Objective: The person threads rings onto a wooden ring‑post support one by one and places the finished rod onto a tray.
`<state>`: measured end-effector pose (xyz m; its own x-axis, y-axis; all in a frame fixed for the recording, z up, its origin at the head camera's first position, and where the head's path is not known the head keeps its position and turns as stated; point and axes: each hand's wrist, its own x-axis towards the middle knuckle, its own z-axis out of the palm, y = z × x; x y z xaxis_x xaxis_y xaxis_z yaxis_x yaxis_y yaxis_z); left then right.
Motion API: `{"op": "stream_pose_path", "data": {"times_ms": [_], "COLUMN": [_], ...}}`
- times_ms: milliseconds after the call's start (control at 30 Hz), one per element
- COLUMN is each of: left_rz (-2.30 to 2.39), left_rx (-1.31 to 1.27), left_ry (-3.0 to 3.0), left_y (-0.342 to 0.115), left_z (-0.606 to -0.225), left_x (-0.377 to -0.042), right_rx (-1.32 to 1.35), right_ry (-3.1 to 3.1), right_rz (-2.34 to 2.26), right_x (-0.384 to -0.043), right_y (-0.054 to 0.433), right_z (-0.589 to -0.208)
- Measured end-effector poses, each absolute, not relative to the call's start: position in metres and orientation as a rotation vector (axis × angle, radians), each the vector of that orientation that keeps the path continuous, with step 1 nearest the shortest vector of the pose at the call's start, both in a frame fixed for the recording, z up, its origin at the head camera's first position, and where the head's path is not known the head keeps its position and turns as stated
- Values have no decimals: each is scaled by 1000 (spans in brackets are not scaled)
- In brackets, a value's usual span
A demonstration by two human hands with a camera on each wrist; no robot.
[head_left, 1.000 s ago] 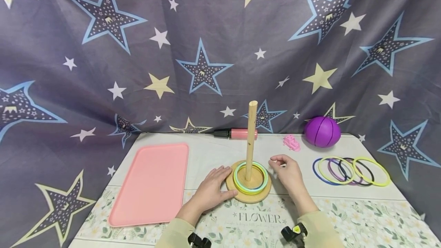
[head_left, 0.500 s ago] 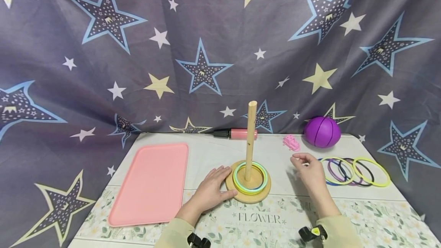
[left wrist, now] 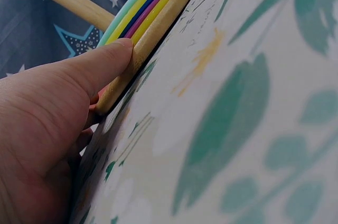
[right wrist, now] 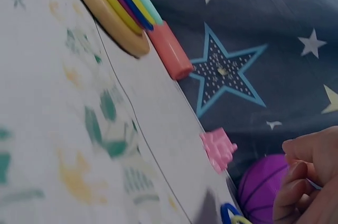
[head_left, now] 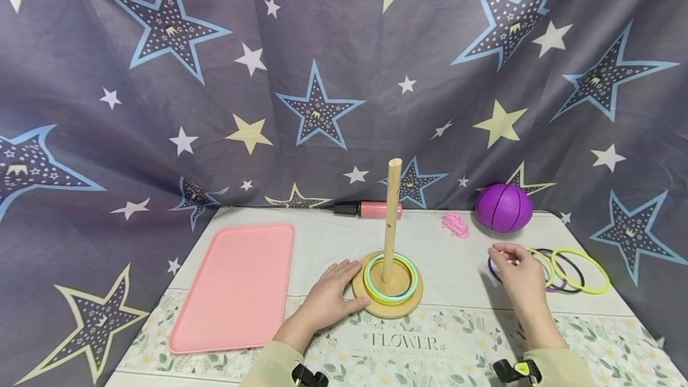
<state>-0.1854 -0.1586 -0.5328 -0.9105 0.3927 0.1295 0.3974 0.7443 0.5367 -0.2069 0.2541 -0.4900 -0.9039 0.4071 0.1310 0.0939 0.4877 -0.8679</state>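
A wooden ring-toss stand [head_left: 393,220] with an upright peg stands at the middle of the table. Several coloured rings [head_left: 414,282] are stacked round the peg, the teal one on top. My left hand [head_left: 330,294] holds the left edge of the round base [left wrist: 153,31], thumb against its rim in the left wrist view. Over the left part of the loose rings my right hand [head_left: 518,273] hovers, fingers loosely bent, nothing seen in them. Those loose rings, blue [head_left: 491,270], pale yellow [head_left: 549,270], purple, black and yellow [head_left: 591,255], overlap on the table; my right hand partly hides them.
A pink tray [head_left: 236,285] lies at the left. Along the back are a pink and black pump [head_left: 373,209], a small pink toy [head_left: 455,224] and a purple ball [head_left: 504,208]. A starry cloth [head_left: 344,34] hangs behind the table.
My right hand has moved right, from beside the stand to over the loose rings. My left hand has stayed at the base, and the stacked rings have not moved.
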Motion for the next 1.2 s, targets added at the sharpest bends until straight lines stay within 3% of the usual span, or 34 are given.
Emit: {"op": "stream_pose_path", "data": {"times_ms": [633,1200], "left_rz": [-910,-901], "left_rx": [-668,-682], "left_ry": [-2925,-2914], "left_y": [-158,-159], "left_z": [-533,-532], "left_x": [-185,-186], "right_rx": [-655,-752], "right_ry": [-2294,-2228], "right_rz": [1320,1213], "right_x": [-200,-199], "right_y": [301,316], "right_z": [-515,-521]}}
